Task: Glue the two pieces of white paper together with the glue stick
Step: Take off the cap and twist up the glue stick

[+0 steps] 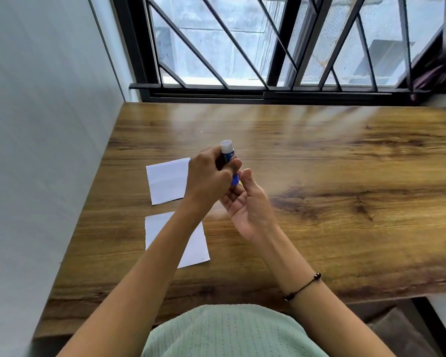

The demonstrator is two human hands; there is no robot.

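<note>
A blue glue stick (228, 153) with a white cap pointing up is held above the wooden table (319, 176). My left hand (207, 177) is wrapped around its body. My right hand (247, 204) sits palm up just below, with thumb and fingertips at the stick's lower end. Two pieces of white paper lie flat on the table's left side: the far one (166, 180) is partly behind my left hand, and the near one (196, 247) is crossed by my left forearm.
A white wall (36, 150) runs along the table's left edge. A barred window (268, 47) stands behind the far edge. The table's right half shows bare wood. Its front edge is close to my body.
</note>
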